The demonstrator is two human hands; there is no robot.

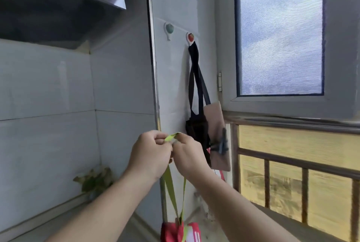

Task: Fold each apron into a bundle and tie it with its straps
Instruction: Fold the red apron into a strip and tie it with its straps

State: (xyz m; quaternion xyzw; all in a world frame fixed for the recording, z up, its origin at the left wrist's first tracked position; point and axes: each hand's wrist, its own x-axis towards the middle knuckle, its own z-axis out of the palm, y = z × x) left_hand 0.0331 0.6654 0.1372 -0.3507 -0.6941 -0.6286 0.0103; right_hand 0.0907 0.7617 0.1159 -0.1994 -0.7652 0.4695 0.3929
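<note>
Both hands pinch the top of the yellow-green strap loop; red apron bundle hangs below the grip

Left hand point(150, 154) and right hand point(188, 156) hold the strap point(171, 136) at its fold, fingertips nearly touching. Red bundle point(180, 232) dangles straight below on two strap runs, cut off by the frame edge. Judging: light, soft load; thin webbing is limp and may slip, so hold at the loop top. Dark apron bundle point(197, 130) hangs from the red hook point(191, 37) up-right; teal hook point(169, 28) bare. Knot hidden
</note>
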